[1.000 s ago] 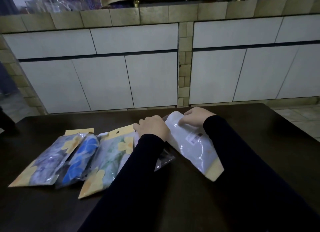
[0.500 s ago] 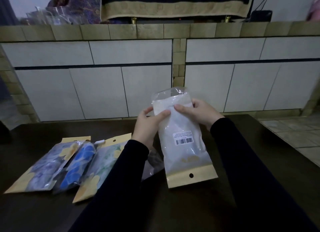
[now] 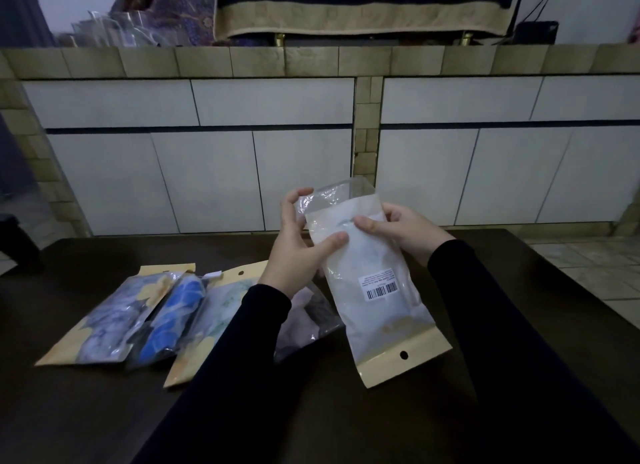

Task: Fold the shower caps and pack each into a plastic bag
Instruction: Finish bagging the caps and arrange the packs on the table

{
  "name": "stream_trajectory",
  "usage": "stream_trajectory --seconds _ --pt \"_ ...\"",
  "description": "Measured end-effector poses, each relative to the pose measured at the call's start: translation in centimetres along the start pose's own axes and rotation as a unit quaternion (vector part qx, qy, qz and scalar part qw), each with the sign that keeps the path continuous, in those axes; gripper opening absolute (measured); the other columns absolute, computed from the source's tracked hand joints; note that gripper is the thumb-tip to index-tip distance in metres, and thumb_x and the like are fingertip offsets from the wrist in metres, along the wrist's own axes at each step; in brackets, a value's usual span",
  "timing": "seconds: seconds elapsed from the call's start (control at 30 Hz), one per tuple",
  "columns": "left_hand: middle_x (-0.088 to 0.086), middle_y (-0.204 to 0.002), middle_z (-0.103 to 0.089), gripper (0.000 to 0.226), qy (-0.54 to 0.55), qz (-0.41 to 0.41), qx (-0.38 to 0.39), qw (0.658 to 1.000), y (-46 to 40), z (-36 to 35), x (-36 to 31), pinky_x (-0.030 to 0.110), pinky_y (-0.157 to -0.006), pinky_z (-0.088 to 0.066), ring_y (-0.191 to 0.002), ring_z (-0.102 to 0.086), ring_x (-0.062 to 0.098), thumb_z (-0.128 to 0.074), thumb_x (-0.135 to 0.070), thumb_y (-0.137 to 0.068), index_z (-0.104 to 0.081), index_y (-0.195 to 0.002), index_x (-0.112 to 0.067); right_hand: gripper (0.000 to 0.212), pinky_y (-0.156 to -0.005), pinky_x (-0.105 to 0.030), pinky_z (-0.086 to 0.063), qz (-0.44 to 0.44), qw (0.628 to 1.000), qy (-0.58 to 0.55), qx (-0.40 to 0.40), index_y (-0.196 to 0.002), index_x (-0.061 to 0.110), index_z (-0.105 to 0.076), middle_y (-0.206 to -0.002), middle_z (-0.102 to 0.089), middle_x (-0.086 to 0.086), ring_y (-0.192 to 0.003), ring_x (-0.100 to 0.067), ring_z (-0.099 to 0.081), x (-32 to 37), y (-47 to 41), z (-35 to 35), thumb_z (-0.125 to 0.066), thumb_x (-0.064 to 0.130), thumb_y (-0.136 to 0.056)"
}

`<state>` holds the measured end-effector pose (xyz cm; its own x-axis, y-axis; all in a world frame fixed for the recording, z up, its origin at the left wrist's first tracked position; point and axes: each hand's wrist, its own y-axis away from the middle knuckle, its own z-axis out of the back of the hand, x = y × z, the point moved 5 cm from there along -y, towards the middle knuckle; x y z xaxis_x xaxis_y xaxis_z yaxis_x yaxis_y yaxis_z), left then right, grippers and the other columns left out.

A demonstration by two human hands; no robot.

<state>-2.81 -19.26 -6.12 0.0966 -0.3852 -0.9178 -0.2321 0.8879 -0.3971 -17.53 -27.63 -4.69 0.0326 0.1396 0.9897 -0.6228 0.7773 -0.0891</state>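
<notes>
Currently the plastic bag (image 3: 372, 283) is held above the near part of the dark table (image 3: 519, 325), clear of its surface. Its long axis runs near-to-far with a slight lean: the yellow header strip (image 3: 405, 358) with the hang hole is the near, low end, and the clear flap (image 3: 341, 195) at the open mouth is the far, high end. A pale folded shower cap (image 3: 367, 255) fills the bag body, with the barcode label (image 3: 382, 287) facing the camera.

The left hand (image 3: 299, 245) pinches the bag's upper left edge, thumb pressed on the front face and fingers curled behind the flap. The right hand (image 3: 403, 228) grips the upper right edge, thumb laid across the front just below the mouth, fingers behind. Both hands sit at the far end, so the mouth lies directly at the grip; the header end hangs free.

Judgement: the coming move is closing the flap. The left fingers already touch it and are better placed to fold it.

Three packed bags (image 3: 138, 311) lie in a row on the table, left of the left sleeve (image 3: 207, 377).
</notes>
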Motion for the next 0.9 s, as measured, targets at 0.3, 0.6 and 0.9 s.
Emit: stream_trajectory --seconds 0.3,0.6,0.9 --pt "0.009 -0.09 -0.074 0.036 -0.032 0.045 0.015 0.998 0.4 0.1 0.3 0.047 -0.058 -0.055 -0.078 -0.071 0.028 -0.083 -0.016 -0.073 -0.066 -0.104 -0.014 0.043 -0.071 -0.03 -0.059 0.004 0.999 -0.032 0.026 -0.115 0.0 -0.059 -0.1 -0.071 -0.015 -0.078 -0.021 -0.07 -0.1 -0.1 -1.0 -0.069 0.019 -0.078" --pt "0.012 -0.072 -0.067 0.023 -0.009 0.087 0.029 0.996 0.5 0.5 1.1 0.04 -0.058 -0.047 -0.065 -0.058 0.031 -0.083 -0.028 -0.072 -0.068 -0.078 -0.012 0.035 -0.067 -0.028 -0.058 0.04 0.997 -0.049 0.041 -0.106 0.007 -0.064 -0.092 -0.073 -0.009 -0.078 -0.02 -0.07 0.0 0.0 -1.2 -0.071 0.015 -0.073" --pt "0.001 -0.067 -0.066 0.024 0.106 0.063 -0.071 0.99 0.5 0.1 -0.2 0.022 -0.042 -0.047 -0.056 -0.062 0.015 -0.069 0.006 -0.079 -0.06 -0.084 -0.015 0.022 -0.063 -0.022 -0.055 0.101 0.991 -0.089 0.023 -0.087 0.008 -0.06 -0.075 -0.071 0.0 -0.067 -0.012 -0.067 -0.3 -0.5 -1.0 -0.074 0.012 -0.071"
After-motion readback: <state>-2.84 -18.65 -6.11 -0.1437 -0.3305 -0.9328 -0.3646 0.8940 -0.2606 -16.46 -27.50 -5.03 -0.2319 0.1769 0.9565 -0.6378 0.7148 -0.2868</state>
